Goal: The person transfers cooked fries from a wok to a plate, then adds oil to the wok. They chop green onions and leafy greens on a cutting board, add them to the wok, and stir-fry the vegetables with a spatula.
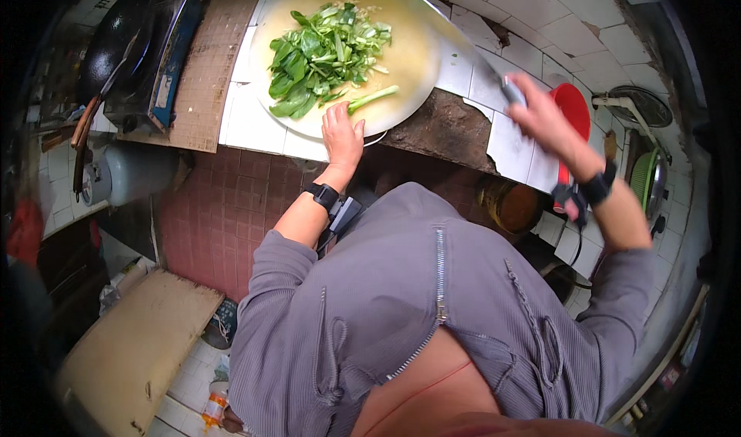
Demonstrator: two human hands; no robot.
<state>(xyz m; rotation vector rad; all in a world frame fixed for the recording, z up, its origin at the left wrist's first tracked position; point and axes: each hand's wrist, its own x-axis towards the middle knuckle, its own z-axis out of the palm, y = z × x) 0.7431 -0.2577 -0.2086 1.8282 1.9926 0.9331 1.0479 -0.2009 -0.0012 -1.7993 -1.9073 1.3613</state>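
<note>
A heap of chopped leafy greens lies on the round, pale yellow cutting board. At the board's near edge, the fingers of my left hand are bent down together on the end of a pale green stalk. The thumb sits to its right. My right hand is closed round the grey handle of a knife, off the board to the right. Its broad blade reaches up and left past the board's far right edge. The right hand and blade are smeared by motion.
A black wok and a stove stand at the far left by a brown board. On the right are a red container and a green-rimmed item. The tiled counter has a broken brown edge.
</note>
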